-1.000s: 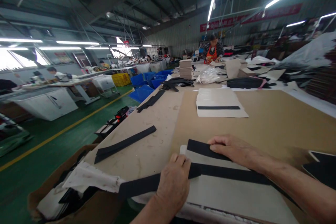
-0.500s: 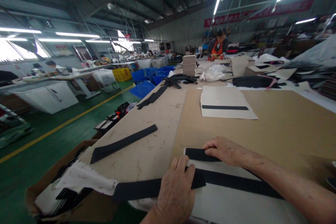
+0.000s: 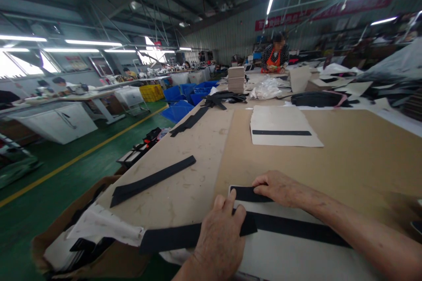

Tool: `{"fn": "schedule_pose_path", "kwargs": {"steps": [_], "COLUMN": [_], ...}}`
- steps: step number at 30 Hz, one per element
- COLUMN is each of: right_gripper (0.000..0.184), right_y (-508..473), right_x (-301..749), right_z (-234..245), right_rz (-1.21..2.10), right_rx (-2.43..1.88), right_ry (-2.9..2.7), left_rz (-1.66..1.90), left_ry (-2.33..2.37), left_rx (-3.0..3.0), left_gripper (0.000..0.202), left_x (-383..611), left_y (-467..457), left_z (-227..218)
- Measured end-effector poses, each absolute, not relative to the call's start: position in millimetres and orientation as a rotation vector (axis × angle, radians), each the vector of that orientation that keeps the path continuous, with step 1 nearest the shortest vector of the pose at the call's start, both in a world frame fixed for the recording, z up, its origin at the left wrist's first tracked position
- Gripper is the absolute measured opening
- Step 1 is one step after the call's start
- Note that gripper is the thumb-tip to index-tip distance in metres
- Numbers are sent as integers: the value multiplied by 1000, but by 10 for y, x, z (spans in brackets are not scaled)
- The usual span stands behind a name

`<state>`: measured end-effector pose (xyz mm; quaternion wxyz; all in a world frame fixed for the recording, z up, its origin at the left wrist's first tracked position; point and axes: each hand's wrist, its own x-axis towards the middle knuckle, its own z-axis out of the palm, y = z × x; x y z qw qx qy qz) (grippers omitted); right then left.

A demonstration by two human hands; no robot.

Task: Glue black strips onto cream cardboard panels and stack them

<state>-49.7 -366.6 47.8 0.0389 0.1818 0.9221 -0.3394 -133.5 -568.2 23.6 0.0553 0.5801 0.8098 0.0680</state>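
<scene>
A white sheet (image 3: 280,255) lies at the table's near edge with dark strips across it. My right hand (image 3: 280,189) has its thumb and fingers closed on a short-looking black strip (image 3: 242,193) along the sheet's far edge; my forearm hides the rest. My left hand (image 3: 221,232) is curled over another black strip (image 3: 171,238), which sticks out on both sides of it. Its index fingertip touches the left end of the far strip. Below that, a long black strip (image 3: 296,227) crosses the sheet, partly overlapped by the held one.
More black strips (image 3: 153,180) lie on the table (image 3: 198,189) to the left. Farther off is a white sheet stack (image 3: 280,118) bearing one dark strip. An open carton (image 3: 108,257) of scraps stands at the lower left. Beyond, a co-worker (image 3: 275,57) in an orange apron stands by the table.
My left index finger has stretched forward onto the left end of the far strip. My right hand keeps its grip at nearly the same spot. The view has shifted slightly.
</scene>
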Motion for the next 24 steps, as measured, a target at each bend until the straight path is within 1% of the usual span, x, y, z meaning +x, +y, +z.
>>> {"fn": "schedule_pose_path", "kwargs": {"steps": [2,5,7,10,15,19,24], "right_gripper": [28,37,39,32,19,17,11], "right_y": [-3611,-3412,-3223,-2966,-2852,-2907,-2963], "right_x": [-441,-203,44,425,745,773,796], "right_z": [500,590,646,634,385,256,260], "right_rz": [-1070,-1136,-1162,-1148,-1234,-1220,-1159], "right_rx": [560,559,575,679,854,1032,1109], "right_ry": [2837,2730,2636,2590,2678,2706,2750], "left_rz": [187,175,171,134,59,-4,-77], "left_ry": [2456,2459,2463,2467,2491,2481,2499], "left_rx": [1758,1747,1748,1753,1750,1729,1720], "left_gripper": [46,45,46,48,52,51,55], "left_x": [-1339,-1345,-1348,-1349,-1341,-1341,-1347], "left_y": [-5674,-5663,-5656,-5642,-5617,-5603,-5586], "left_z": [245,253,253,254,266,286,287]}}
